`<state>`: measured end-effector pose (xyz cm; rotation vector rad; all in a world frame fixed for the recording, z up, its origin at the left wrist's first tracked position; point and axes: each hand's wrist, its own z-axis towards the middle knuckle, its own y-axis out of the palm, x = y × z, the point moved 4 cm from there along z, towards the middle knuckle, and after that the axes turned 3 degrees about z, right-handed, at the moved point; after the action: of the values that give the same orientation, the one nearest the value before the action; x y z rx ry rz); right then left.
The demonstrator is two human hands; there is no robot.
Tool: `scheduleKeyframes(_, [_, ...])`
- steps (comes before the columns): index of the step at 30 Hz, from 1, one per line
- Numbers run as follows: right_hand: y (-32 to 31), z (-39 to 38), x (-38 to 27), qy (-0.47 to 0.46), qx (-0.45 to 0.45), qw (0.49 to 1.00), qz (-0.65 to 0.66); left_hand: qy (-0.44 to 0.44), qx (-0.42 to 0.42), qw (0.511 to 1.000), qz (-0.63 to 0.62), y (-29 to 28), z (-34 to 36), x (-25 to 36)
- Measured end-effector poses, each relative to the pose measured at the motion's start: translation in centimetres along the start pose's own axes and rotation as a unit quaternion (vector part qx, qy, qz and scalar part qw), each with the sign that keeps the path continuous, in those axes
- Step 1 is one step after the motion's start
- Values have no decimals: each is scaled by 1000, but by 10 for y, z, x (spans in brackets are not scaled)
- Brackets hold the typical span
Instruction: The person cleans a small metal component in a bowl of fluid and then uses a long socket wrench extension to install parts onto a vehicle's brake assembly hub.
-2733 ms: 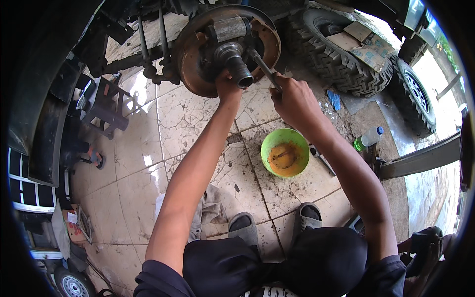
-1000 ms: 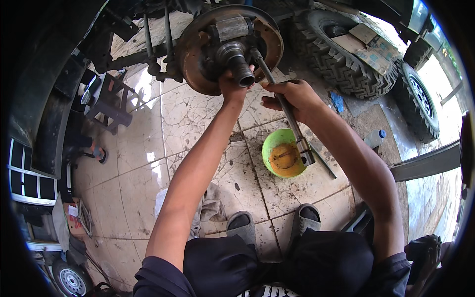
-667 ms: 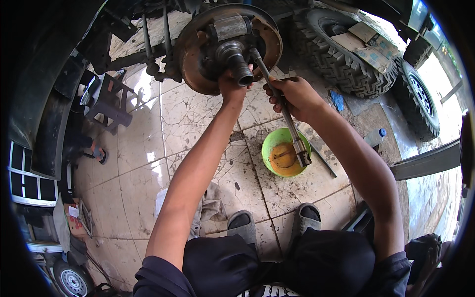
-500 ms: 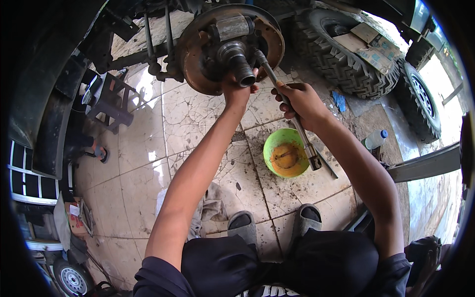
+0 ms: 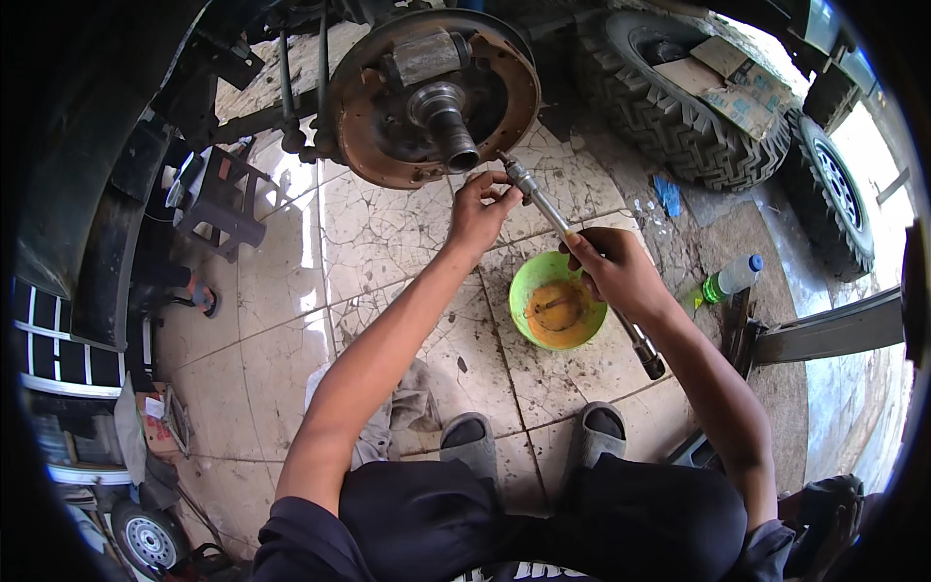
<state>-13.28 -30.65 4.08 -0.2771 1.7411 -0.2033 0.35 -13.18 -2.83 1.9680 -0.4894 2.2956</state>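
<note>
A long metal socket wrench [image 5: 550, 210] slants below the wheel hub. My right hand [image 5: 613, 270] is closed around its shaft, and the lower end sticks out past my wrist. At the upper end my left hand [image 5: 480, 211] pinches the socket with thumb and forefinger. A small dark piece like a bolt [image 5: 505, 156] pokes out of that end; its head is hidden. Just above, apart from the tool, are the hub's tubular spindle [image 5: 451, 131] and a rusty round backing plate [image 5: 509, 102], with a grey cylinder [image 5: 427, 58] on it.
Below the tool, a green bowl [image 5: 521, 291] with orange-brown liquid stands on cracked tiles. To the right are a large tyre [image 5: 640, 107] topped with cardboard [image 5: 742, 92], another wheel [image 5: 832, 189] and a bottle [image 5: 734, 278]. A stool [image 5: 228, 199] stands left; a rag [image 5: 400, 412] lies near my feet.
The wrench has come away from the backing plate, down toward me, with a bolt-like piece now showing at its tip. My left hand has moved from beneath the spindle to the socket.
</note>
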Motion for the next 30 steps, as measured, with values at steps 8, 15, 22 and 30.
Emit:
scheduleKeyframes(8, [-14, -21, 13, -41, 18, 990, -133, -147, -139, 888, -412, 12, -45, 1])
scheduleKeyframes(15, [-2, -26, 26, -158, 43, 942, -293, -208, -4, 892, -402, 20, -63, -23])
scheduleKeyframes(22, [-11, -17, 31, -170, 3, 947, -274, -181, 102, 869, -448, 24, -54, -26])
scheduleKeyframes(30, [-68, 40, 132, -86, 36, 940, -329, -148, 101, 807, -563, -7, -45, -31])
